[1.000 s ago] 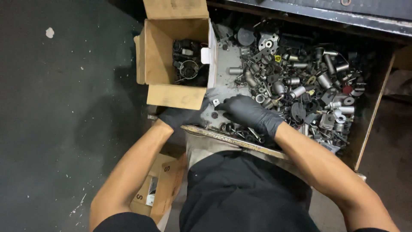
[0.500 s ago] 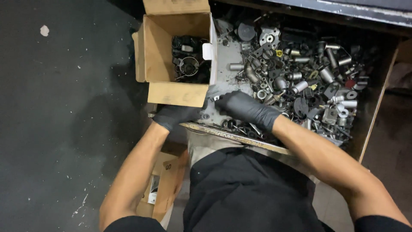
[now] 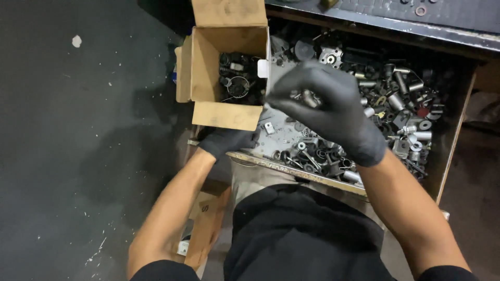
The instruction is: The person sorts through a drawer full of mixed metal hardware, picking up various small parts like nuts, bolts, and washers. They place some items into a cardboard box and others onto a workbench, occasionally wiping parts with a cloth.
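Up comes the right hand (image 3: 328,106), lifted off the drawer floor where it was digging half a second ago, and now hanging in the air above the parts, close to the camera. It wears a black glove. The palm faces up and towards the person, fingers (image 3: 291,96) curled inward, pinching a small metal part (image 3: 307,97) between thumb and fingertips, just right of the box's open mouth. The part is shiny, short and roughly cylindrical; more than that I cannot make out. The right forearm runs bare from the wrist down to the lower right corner, elbow bent.

The left hand (image 3: 229,141) has hardly shifted. Also gloved in black, it sits low at the near edge of the drawer (image 3: 448,156), right under the box's folded-down front flap, knuckles up. Whether it grips the edge or just rests there, I cannot tell. Its arm stretches straight back to the lower left.

The box (image 3: 208,67) is brown cardboard, open, standing at the left end of the drawer, with dark round parts and a ring piled in its right half. The drawer is crammed with loose parts (image 3: 396,99): sleeves, bushings, washers, black and silver. Another cardboard carton (image 3: 208,224) lies on the dark floor by the person's left side.
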